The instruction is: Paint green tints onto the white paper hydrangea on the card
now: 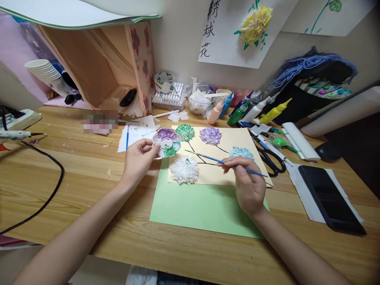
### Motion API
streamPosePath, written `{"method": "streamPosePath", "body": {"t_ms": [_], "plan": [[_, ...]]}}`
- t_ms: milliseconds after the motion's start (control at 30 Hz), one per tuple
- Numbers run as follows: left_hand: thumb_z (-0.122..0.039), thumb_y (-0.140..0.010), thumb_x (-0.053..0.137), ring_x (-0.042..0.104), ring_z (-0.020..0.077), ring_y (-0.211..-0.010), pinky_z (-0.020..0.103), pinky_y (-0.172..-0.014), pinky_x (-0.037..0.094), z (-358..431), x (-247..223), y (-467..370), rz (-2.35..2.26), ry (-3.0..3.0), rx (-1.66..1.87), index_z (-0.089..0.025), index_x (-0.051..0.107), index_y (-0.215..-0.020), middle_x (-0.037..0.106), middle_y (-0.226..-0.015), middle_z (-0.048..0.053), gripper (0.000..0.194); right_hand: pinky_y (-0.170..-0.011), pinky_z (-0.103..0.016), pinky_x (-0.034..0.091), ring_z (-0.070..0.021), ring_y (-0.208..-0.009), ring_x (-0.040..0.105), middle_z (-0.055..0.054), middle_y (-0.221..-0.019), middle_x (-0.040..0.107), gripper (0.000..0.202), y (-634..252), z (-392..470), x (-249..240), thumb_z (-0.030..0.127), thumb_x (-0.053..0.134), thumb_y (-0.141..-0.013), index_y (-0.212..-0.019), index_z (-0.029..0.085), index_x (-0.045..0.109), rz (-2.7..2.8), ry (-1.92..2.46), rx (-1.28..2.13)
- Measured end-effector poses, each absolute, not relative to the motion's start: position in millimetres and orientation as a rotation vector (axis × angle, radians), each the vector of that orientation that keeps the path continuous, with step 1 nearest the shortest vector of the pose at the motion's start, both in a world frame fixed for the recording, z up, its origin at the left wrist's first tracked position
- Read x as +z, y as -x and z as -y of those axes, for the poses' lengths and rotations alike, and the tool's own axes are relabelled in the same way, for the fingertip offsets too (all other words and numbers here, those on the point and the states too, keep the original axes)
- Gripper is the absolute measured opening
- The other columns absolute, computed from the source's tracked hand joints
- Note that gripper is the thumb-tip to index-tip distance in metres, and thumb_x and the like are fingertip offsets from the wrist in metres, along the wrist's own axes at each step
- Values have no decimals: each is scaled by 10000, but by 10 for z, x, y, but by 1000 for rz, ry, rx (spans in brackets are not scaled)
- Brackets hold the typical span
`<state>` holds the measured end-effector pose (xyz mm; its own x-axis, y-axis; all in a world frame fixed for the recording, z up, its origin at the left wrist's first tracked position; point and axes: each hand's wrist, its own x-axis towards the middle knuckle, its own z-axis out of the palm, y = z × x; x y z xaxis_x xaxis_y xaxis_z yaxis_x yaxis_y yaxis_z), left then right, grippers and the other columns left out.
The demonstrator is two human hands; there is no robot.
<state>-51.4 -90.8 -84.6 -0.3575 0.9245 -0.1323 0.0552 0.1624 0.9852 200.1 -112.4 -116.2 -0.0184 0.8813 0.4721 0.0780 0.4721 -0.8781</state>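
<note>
The left grip [139,159] pinched a paint palette [166,144]; the right grip [251,187] held a paintbrush [202,154]. Just right of the left grip, the white flower [184,171] risked drips if the palette tipped.

The palette [166,144] is white, smeared with purple and green paint. The brush [208,158] is blue, turning green towards its tip. Black lines cross the cream card [237,137]. The green flower [185,132], purple flower [210,135] and blue flower [241,152] are flecked with white; the white flower [183,170] bears a green dab. The sheet [202,204] is light green, the tabletop [124,229] light brown with wood grain. The peach box [141,59] has a dark red flower pattern.
</note>
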Motion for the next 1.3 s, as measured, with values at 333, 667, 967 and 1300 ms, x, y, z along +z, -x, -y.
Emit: {"method": "streamPosePath", "body": {"t_ms": [333, 667, 967, 1300], "plan": [[-240, -665, 715, 622, 130, -563, 246, -636, 549, 897, -821, 546, -1607, -985, 1357, -180, 612, -652, 628, -568, -27, 119, -601, -305, 376, -161, -669, 527, -15, -657, 559, 192, -2081, 1027, -1197, 184, 464, -825, -669, 199, 575, 1246, 990, 867], [-225, -664, 710, 619, 116, -536, 217, -591, 528, 893, -805, 542, -1633, -964, 1349, -175, 601, -664, 638, -564, -33, 120, -604, -297, 362, -157, -684, 526, -10, -674, 569, 207, -2067, 1047, -1197, 185, 454, -846, -691, 202, 590, 1253, 972, 905], [-210, -666, 703, 617, 123, -534, 224, -591, 529, 884, -818, 544, -1637, -970, 1353, -178, 596, -643, 630, -552, -29, 114, -606, -295, 367, -156, -678, 526, -10, -671, 565, 195, -2071, 1037, -1205, 187, 461, -835, -691, 201, 592, 1232, 985, 939], [-245, -648, 721, 622, 119, -555, 212, -584, 524, 882, -835, 550, -1642, -954, 1346, -165, 598, -693, 651, -585, -22, 153, -600, -270, 380, -132, -660, 533, 2, -663, 568, 198, -2079, 1023, -1202, 168, 460, -827, -684, 198, 593, 1188, 976, 970]]}}
